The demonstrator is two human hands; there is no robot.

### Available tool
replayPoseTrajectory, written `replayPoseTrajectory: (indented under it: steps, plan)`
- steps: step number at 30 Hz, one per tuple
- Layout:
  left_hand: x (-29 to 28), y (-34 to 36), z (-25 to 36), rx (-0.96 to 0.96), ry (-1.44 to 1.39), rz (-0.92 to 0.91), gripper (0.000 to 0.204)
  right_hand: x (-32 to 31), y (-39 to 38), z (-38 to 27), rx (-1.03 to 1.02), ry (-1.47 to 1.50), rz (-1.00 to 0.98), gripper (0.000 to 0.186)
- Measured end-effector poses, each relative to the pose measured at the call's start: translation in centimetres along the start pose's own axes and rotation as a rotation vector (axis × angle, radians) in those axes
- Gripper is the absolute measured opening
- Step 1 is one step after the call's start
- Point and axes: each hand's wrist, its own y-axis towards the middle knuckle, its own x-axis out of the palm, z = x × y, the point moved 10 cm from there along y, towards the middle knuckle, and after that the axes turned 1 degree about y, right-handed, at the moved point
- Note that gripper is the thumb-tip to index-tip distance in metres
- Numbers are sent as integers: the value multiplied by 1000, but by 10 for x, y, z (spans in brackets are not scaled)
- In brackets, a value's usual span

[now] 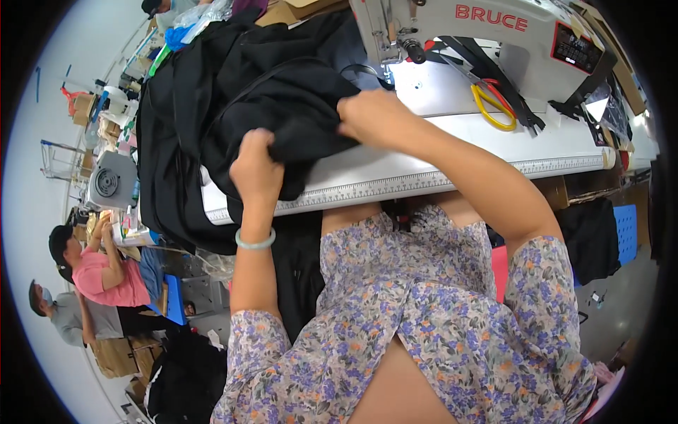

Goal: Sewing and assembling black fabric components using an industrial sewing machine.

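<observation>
Both hands gripping black cloth (282, 106) heaped on the tabletop (438, 166) left of the sewing machine (480, 28): left hand (256, 166) nearer, right hand (374, 116) beside the needle, fingers clenched in folds.

Dark rectangular red-edged control panel (575, 47) on the white sewing machine (494, 28).

Both hands grip a piece of black fabric (282, 92) on the white sewing table (452, 169). The left hand (256, 169) pinches its lower edge, the right hand (374, 116) holds it near the sewing machine (480, 28). Yellow-handled scissors (491, 102) lie just beside the machine.
</observation>
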Motion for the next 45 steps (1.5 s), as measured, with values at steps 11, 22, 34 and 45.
replayPoseTrajectory:
  steps: [11,22,34,45]
  plan:
    - [-10,-146,40,81,-29,-184,33,23,-26,3,17,382,-255,60]
    - [71,-83,-196,535,917,-274,50,-51,-58,-33,-217,820,96,28]
    - [-9,78,-28,-369,-632,-490,25,33,-83,-48,-273,189,206,34]
    - [110,43,56,410,284,-423,29,-7,-101,-33,-183,293,339,22]
